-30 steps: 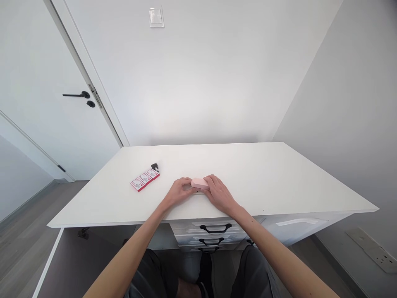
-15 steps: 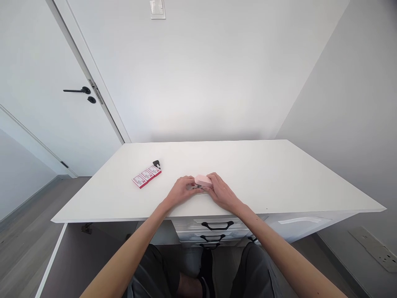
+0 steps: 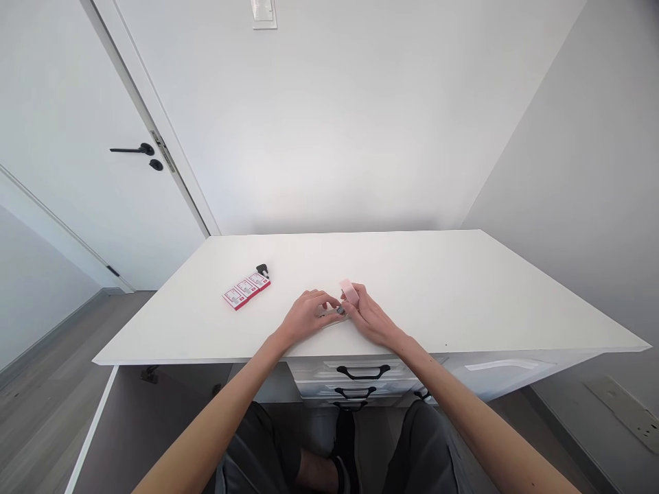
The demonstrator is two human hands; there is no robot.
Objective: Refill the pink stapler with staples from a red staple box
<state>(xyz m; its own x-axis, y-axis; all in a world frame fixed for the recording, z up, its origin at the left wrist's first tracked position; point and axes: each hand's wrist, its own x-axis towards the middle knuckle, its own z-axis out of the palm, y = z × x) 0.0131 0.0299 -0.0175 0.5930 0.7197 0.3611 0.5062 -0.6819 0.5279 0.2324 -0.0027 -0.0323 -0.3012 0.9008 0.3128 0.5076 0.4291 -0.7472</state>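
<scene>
My right hand [image 3: 371, 317] is closed round a small pink block-shaped thing [image 3: 349, 291], tilted upright above the front middle of the white tabletop [image 3: 437, 288]. My left hand [image 3: 307, 315] meets it from the left, thumb and forefinger pinching a small silvery-grey metal piece [image 3: 340, 310]. The fingertips of both hands nearly touch there. Fingers partly cover both things, so their exact kind does not show. A thin, pale flat thing seems to lie beneath the left thumb.
Red-and-white small boxes [image 3: 246, 290] lie in a row at the left of the tabletop. Against their far end sits a small black object [image 3: 262, 269]. Drawers with black handles [image 3: 363, 372] are below the front edge, beside an open cupboard door [image 3: 95, 429].
The pink thing has turned from lying flat to standing tilted in my right hand. The metal piece now shows between my left fingertips. The view has shifted slightly.
</scene>
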